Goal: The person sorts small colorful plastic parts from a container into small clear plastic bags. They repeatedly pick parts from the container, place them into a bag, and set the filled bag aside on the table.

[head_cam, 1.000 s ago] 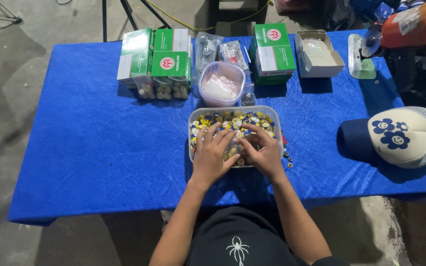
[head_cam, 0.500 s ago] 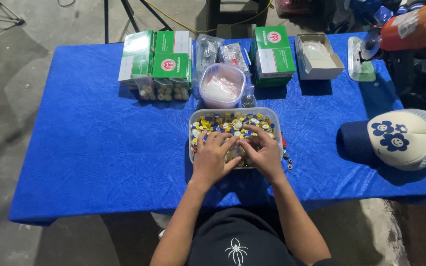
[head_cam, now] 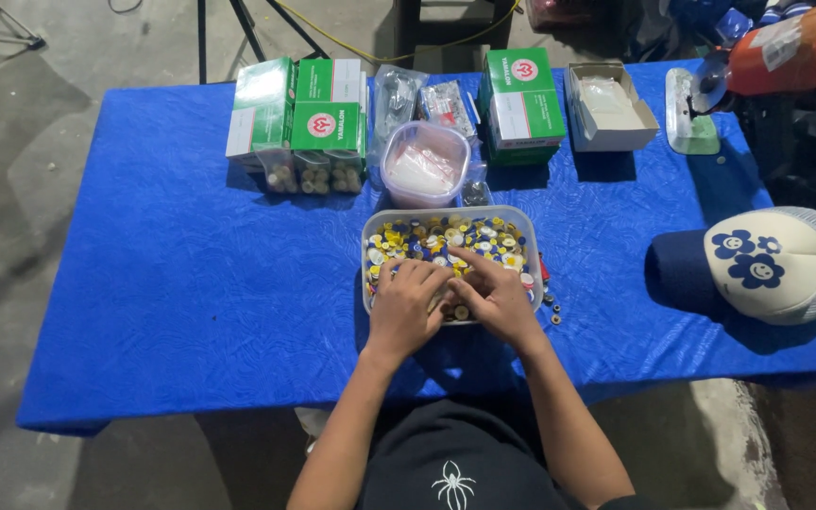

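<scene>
Both hands kept low in the tub (head_cam: 375, 223) of buttons (head_cam: 446, 238) at mid-counter (head_cam: 172, 283), barely shifted from a second earlier. Left hand (head_cam: 406, 304) spread flat over the near pile; right hand (head_cam: 495, 295) curled, fingers together, grip contents impossible to tell. Sorting seemingly ongoing. Cap (head_cam: 767, 260) at right.

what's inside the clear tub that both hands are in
The clear tub is filled with small round pieces in yellow, blue and white. The left hand and right hand cover the near part, so what lies beneath them is hidden.
</scene>
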